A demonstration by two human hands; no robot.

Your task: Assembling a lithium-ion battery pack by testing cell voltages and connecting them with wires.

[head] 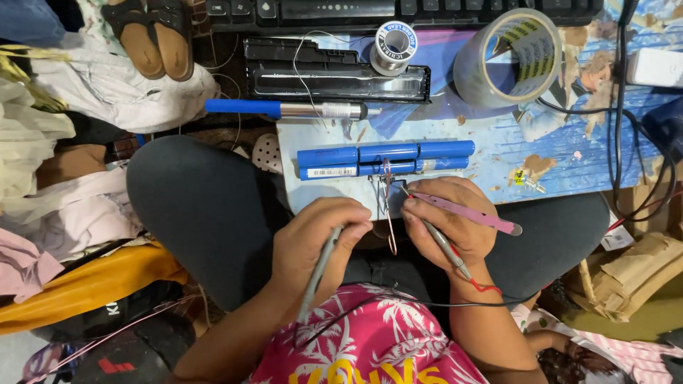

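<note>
A pack of blue cylindrical battery cells [384,159] lies on a worn blue board [491,142] resting across my knees. My left hand [316,238] grips a grey probe whose black lead runs back toward my body, its tip near the pack's front edge. My right hand [448,217] holds a second grey probe with a red wire at its end, together with pink tweezers [469,213]. Both tips meet at thin red wires [388,206] hanging from the pack's small circuit board.
Behind the pack lie a blue-handled soldering iron [284,109], a black battery casing [334,71], a solder spool [393,46] and a roll of clear tape [509,57]. A keyboard sits at the far edge. Clothes and sandals pile on the left; cables and cardboard on the right.
</note>
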